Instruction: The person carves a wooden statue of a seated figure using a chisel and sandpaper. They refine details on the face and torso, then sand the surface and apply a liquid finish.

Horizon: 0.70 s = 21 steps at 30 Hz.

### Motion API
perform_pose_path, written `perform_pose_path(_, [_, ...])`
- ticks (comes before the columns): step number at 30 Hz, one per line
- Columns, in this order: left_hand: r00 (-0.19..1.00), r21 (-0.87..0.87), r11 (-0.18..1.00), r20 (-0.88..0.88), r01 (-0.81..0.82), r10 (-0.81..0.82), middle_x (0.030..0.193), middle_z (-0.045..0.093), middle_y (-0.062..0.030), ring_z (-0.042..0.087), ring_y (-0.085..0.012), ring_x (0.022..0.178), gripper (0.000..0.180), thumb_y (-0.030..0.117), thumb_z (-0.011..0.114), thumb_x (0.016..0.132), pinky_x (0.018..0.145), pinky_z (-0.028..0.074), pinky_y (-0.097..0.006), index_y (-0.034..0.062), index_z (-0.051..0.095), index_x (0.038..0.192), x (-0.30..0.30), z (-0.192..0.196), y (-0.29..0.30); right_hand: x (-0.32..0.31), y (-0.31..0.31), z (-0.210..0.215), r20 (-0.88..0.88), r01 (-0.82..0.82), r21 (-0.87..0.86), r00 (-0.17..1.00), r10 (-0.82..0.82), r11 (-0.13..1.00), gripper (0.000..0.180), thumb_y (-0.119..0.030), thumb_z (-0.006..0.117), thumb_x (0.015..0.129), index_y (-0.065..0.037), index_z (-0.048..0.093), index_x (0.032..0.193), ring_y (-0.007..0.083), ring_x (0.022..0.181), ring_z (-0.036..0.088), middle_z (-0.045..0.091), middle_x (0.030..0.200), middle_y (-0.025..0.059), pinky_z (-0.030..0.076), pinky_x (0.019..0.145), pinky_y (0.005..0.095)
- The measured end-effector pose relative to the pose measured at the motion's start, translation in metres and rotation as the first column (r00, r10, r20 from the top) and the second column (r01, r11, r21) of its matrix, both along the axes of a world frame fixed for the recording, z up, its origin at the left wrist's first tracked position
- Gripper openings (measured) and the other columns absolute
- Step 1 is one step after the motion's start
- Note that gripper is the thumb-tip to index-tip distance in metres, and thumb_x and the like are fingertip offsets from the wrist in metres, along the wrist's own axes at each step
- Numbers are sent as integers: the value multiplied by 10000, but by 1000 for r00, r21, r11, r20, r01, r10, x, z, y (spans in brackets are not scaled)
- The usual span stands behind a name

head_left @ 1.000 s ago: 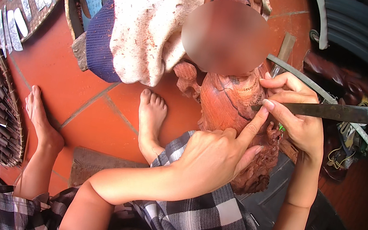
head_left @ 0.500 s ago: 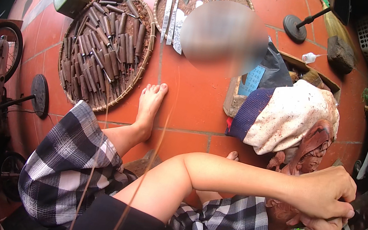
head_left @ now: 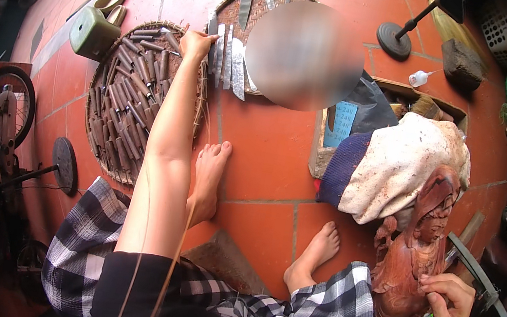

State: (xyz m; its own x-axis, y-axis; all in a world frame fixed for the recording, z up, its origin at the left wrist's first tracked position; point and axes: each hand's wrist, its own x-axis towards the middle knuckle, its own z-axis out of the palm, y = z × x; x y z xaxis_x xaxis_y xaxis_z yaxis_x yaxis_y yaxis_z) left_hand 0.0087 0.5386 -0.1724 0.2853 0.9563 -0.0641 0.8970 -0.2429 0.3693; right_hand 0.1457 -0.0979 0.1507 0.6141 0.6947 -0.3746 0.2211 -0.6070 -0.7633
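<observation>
My left hand (head_left: 196, 44) reaches far forward to where the two woven trays meet, its fingers closed by the ends of flat grey strips (head_left: 219, 53). What it pinches is too small to make out. Below that wrist lies the left round tray (head_left: 198, 106), heaped with wooden-handled carving tools (head_left: 136, 83). At lower right a reddish-brown carved wooden statue (head_left: 407, 276) of a robed figure leans beside my right leg. My right hand (head_left: 451, 303) is at its front with bent fingers and fingertips against the carving; anything between them is hidden.
A pale cloth with a navy band (head_left: 398, 165) lies behind the statue, against a wooden box (head_left: 322, 143) of tools. A stand with a round base (head_left: 393, 41), a dark block (head_left: 462, 65) and a small white bottle (head_left: 418, 78) stand beyond. A green stool (head_left: 91, 33) is far left.
My left hand has left my right hand's side and swung across to the far left, over the tool tray. My right hand now shows alone at the statue. The view has shifted slightly.
</observation>
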Motion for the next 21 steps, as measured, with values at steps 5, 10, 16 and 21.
perform_pose_path(5, [982, 344, 937, -188, 65, 1, 1038, 704, -187, 681, -347, 963, 521, 460, 816, 740, 818, 526, -446, 47, 671, 1021, 38, -5, -45, -7, -7, 3, 68, 86, 51, 994, -89, 995, 133, -56, 675, 761, 68, 676, 810, 261, 817, 687, 691, 833, 168, 552, 814, 361])
perform_pose_path(10, [946, -278, 913, 213, 300, -246, 829, 752, -114, 736, -181, 756, 336, 346, 733, 841, 784, 555, -323, 33, 762, 959, 104, 27, -112, -10, -4, 4, 146, 127, 62, 980, -134, 990, 129, -62, 668, 791, 65, 665, 807, 260, 807, 685, 682, 822, 165, 545, 804, 345])
perform_pose_path(16, [867, -131, 859, 136, 495, -479, 862, 745, -159, 732, -256, 847, 373, 359, 805, 768, 831, 552, -367, 42, 771, 963, 155, 7, -179, -12, -14, -2, 163, 154, 96, 972, -168, 983, 118, -53, 662, 787, 62, 667, 817, 257, 803, 687, 684, 822, 163, 540, 778, 325])
perform_pose_path(21, [867, -175, 851, 50, 496, -495, 800, 738, -153, 727, -301, 817, 341, 408, 805, 716, 805, 547, -388, 90, 793, 838, 151, -12, -146, -3, -23, -3, 143, 174, 216, 968, -208, 961, 134, -76, 698, 779, 53, 701, 816, 254, 783, 701, 705, 826, 176, 551, 747, 322])
